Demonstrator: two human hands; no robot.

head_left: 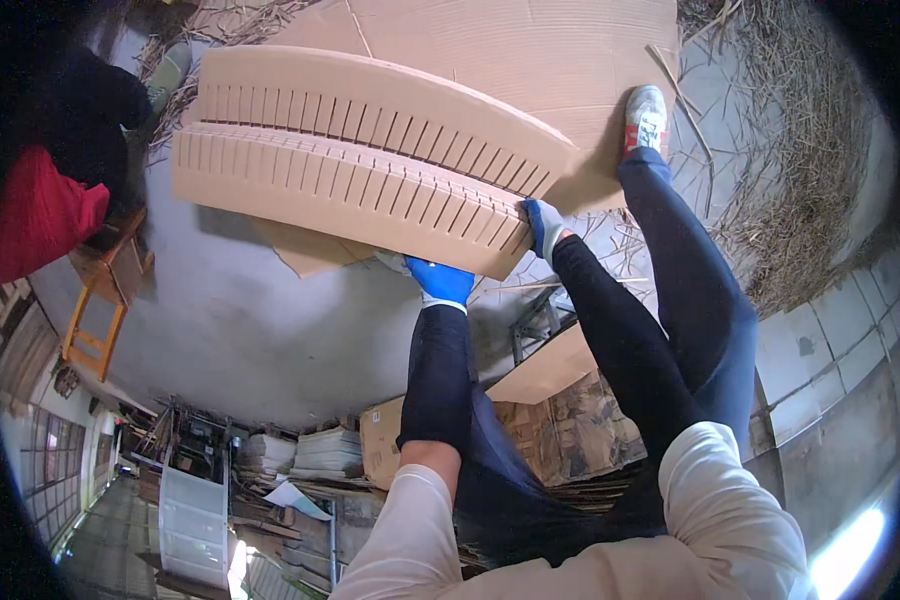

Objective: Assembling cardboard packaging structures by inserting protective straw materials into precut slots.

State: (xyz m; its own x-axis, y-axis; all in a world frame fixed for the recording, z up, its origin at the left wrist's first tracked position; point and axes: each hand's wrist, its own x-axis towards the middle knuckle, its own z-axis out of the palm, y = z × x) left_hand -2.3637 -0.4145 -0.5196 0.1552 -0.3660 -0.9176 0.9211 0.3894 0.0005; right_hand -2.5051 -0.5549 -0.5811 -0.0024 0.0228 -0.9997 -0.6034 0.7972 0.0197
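Note:
Two long slotted cardboard pieces [355, 165] lie side by side, tan, with rows of cut slits, curving across the upper middle. My left hand [440, 283], in a blue glove, grips the nearer piece from under its lower edge. My right hand [543, 225], in a blue and white glove, holds the right end of that same piece. Both my forearms wear black sleeves. My leg in dark trousers ends in a white sneaker [647, 118] planted on a flat cardboard sheet [530, 50].
Grey concrete floor [240, 320] spreads below the pieces. Straw-like strips [810, 150] litter the right and top. A wooden stool [105, 300] and a red cloth [40, 220] sit at left. Stacked cardboard and boxes [390, 440] fill the lower middle.

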